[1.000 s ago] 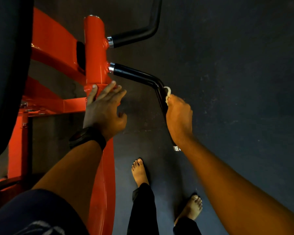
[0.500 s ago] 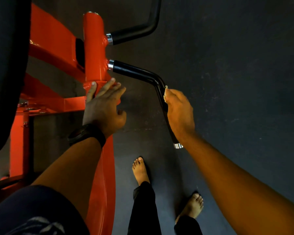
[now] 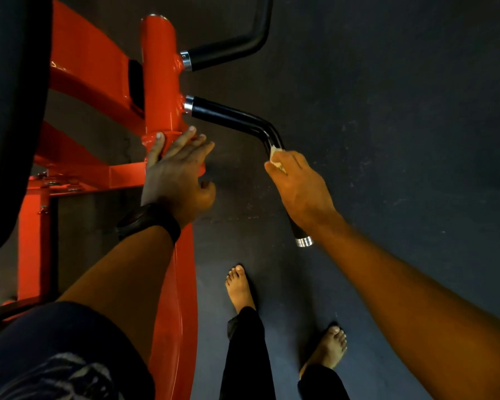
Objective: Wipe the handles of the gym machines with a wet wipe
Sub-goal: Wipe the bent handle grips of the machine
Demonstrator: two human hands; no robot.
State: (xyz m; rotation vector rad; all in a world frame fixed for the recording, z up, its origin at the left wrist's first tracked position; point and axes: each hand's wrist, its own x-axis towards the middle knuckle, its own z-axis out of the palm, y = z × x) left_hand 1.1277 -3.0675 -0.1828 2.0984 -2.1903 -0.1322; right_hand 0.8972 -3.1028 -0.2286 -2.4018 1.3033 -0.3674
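Right hand [image 3: 300, 186] curled round lower black handle [image 3: 234, 118] below bend, wet wipe [image 3: 276, 158] poking out at fingertips, left hand [image 3: 176, 174] fingers straight, flat on orange post [image 3: 159, 82]

Most of the wipe [image 3: 275, 153] is buried inside the right grip [image 3: 300, 186]; only a pale corner shows at its far edge. That grip also covers the lower handle [image 3: 231, 118] from just past the bend almost to the chrome end cap. The upper handle [image 3: 228, 49] runs off the top edge. The left grip [image 3: 173, 174] hides part of the collar on the red post [image 3: 159, 82]. The dark pad [image 3: 6, 111] on the left is cut by two edges. The print on the near-left cloth [image 3: 55, 365] is too blurred to read.
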